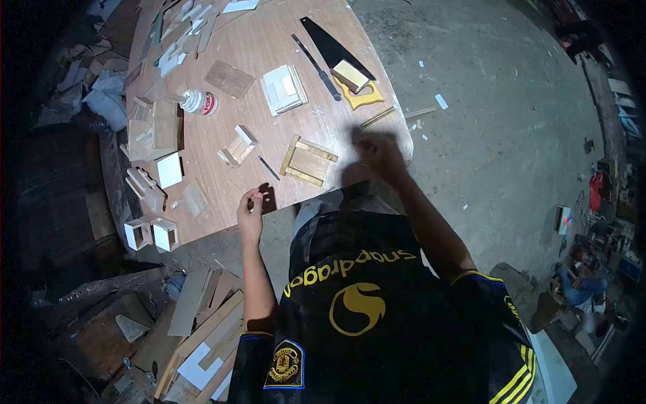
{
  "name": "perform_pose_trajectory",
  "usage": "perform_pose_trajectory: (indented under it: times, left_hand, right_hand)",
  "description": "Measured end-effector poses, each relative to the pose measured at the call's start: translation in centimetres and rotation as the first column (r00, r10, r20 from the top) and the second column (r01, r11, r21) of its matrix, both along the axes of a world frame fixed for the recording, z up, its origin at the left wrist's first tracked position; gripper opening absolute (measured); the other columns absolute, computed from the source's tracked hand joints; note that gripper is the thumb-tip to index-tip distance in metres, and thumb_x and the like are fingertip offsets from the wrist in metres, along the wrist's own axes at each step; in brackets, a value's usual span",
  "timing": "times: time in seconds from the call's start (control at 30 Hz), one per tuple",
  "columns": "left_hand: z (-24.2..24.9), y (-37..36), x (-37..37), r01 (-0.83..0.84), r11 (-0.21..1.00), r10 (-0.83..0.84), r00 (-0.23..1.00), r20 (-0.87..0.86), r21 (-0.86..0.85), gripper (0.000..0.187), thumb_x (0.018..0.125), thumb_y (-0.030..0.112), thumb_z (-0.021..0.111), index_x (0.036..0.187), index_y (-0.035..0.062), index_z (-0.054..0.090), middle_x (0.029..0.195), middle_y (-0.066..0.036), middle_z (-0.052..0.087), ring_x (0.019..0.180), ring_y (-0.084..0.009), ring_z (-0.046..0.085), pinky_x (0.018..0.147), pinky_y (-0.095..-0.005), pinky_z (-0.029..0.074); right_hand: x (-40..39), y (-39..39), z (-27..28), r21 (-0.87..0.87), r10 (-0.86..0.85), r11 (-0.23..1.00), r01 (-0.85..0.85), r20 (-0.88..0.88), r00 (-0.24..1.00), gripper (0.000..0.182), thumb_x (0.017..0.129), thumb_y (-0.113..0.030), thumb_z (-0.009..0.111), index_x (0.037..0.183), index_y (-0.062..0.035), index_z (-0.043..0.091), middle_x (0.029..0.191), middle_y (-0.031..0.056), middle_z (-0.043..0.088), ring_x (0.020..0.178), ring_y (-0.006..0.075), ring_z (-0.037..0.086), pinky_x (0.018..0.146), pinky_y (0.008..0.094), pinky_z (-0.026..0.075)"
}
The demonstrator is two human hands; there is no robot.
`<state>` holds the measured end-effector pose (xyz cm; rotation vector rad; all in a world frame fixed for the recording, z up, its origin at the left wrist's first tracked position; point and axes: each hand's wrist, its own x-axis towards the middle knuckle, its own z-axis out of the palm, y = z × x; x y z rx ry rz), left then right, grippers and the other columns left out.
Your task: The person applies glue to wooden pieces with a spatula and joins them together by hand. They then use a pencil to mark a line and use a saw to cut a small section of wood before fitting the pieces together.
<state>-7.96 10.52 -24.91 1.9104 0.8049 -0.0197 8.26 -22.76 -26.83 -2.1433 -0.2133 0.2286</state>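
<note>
My left hand is at the table's near edge with its fingers curled in; nothing shows in it. Over the table's right corner, my right hand is in shadow, its fingers drawn together; whether they hold something small I cannot make out. Between the hands lies a small wooden panel with raised strips along three sides. A pencil rests just beyond my left hand. Past my right hand, a thin wooden strip lies near a handsaw with a yellow handle, beside a long dark file-like tool.
On the table are a white glue bottle, a stack of white-faced pieces, a brown panel, a U-shaped wooden piece and small boxes. Offcuts pile up below left; scraps dot the concrete floor.
</note>
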Motion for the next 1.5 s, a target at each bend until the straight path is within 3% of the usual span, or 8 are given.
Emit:
perform_pose_trajectory:
  times: [0.1, 0.17, 0.27, 0.47, 0.67, 0.87, 1.2, 1.5]
  left_hand:
    - [0.0, 0.3, -0.1, 0.013, 1.000, -0.013, 1.000, 0.004, -0.006, 0.028, 0.094, 0.026, 0.060, 0.111, 0.0038, 0.063, 0.093, -0.004, 0.065, 0.081, -0.0116, 0.059, 0.074, -0.0260, 0.048]
    - [0.4, 0.3, -0.2, 0.003, 1.000, -0.003, 1.000, 0.000, -0.014, 0.028, 0.094, 0.026, 0.060, 0.111, 0.0039, 0.063, 0.093, -0.004, 0.065, 0.080, -0.0117, 0.059, 0.073, -0.0258, 0.048]
    - [0.6, 0.7, -0.6, 0.001, 1.000, 0.000, 1.000, -0.002, 0.024, 0.029, 0.095, 0.024, 0.057, 0.116, 0.0049, 0.061, 0.091, -0.002, 0.062, 0.080, -0.0093, 0.057, 0.068, -0.0243, 0.048]
    - [1.5, 1.0, -2.2, -0.050, 0.998, 0.050, 0.999, -0.014, 0.040, 0.031, 0.096, 0.027, 0.056, 0.117, 0.0057, 0.061, 0.096, -0.002, 0.062, 0.085, -0.0106, 0.057, 0.070, -0.0261, 0.049]
    - [0.9, 1.5, -4.0, -0.132, 0.991, 0.133, 0.991, -0.033, 0.029, 0.030, 0.095, 0.027, 0.057, 0.117, 0.0070, 0.061, 0.096, -0.002, 0.062, 0.086, -0.0105, 0.057, 0.070, -0.0261, 0.049]
    - [0.4, 1.6, -4.7, -0.193, 0.981, 0.193, 0.981, 0.003, 0.029, 0.025, 0.094, 0.024, 0.058, 0.110, 0.0055, 0.064, 0.091, -0.002, 0.065, 0.077, -0.0091, 0.056, 0.066, -0.0237, 0.047]
    - [0.6, 2.0, -4.6, -0.128, 0.991, 0.130, 0.991, -0.043, 0.047, 0.029, 0.096, 0.028, 0.057, 0.115, 0.0064, 0.062, 0.098, -0.001, 0.063, 0.087, -0.0098, 0.057, 0.071, -0.0252, 0.047]
    - [0.4, 2.3, -3.4, -0.053, 0.997, 0.052, 0.998, 0.021, 0.047, 0.028, 0.096, 0.027, 0.056, 0.114, 0.0057, 0.062, 0.094, 0.001, 0.062, 0.084, -0.0080, 0.055, 0.070, -0.0221, 0.044]
  right_hand:
    - [-1.1, 2.4, -2.2, -0.008, 0.116, 0.993, -0.116, -0.074, 0.991, 0.020, 0.077, -0.016, 0.070, 0.095, -0.0065, 0.068, 0.095, 0.0116, 0.067, 0.090, 0.0273, 0.064, 0.076, 0.0370, 0.050]
    - [-1.6, 4.0, -3.9, -0.128, 0.115, 0.988, -0.087, 0.239, 0.964, 0.024, 0.072, -0.023, 0.073, 0.091, -0.0088, 0.069, 0.090, 0.0098, 0.064, 0.088, 0.0293, 0.061, 0.075, 0.0410, 0.050]
    - [-1.7, 5.7, -3.8, -0.179, 0.139, 0.981, -0.071, 0.399, 0.907, 0.027, 0.067, -0.026, 0.074, 0.088, -0.0096, 0.068, 0.086, 0.0090, 0.061, 0.086, 0.0296, 0.059, 0.073, 0.0423, 0.049]
    - [-2.1, 7.1, -4.6, -0.416, 0.251, 0.902, -0.112, 0.295, 0.922, 0.031, 0.069, -0.030, 0.073, 0.096, -0.0150, 0.068, 0.088, 0.0050, 0.061, 0.093, 0.0281, 0.057, 0.081, 0.0419, 0.048]
    - [-2.2, 7.1, -6.4, -0.291, 0.219, 0.952, -0.095, 0.433, 0.875, 0.029, 0.068, -0.025, 0.071, 0.093, -0.0125, 0.065, 0.089, 0.0093, 0.061, 0.093, 0.0337, 0.056, 0.077, 0.0478, 0.047]
    - [-2.2, 7.4, -6.4, -0.412, 0.245, 0.908, -0.082, 0.361, 0.900, 0.029, 0.070, -0.030, 0.072, 0.095, -0.0167, 0.065, 0.091, 0.0057, 0.062, 0.095, 0.0295, 0.057, 0.079, 0.0472, 0.046]
    - [-2.3, 6.8, -5.7, -0.389, 0.210, 0.918, -0.080, 0.305, 0.929, 0.039, 0.071, -0.036, 0.072, 0.103, -0.0148, 0.064, 0.102, 0.0093, 0.060, 0.101, 0.0326, 0.054, 0.081, 0.0462, 0.046]
    - [-2.2, 6.2, -5.7, -0.424, 0.178, 0.904, -0.057, 0.253, 0.951, 0.037, 0.070, -0.041, 0.074, 0.093, -0.0125, 0.068, 0.111, 0.0128, 0.055, 0.111, 0.0366, 0.050, 0.088, 0.0487, 0.045]
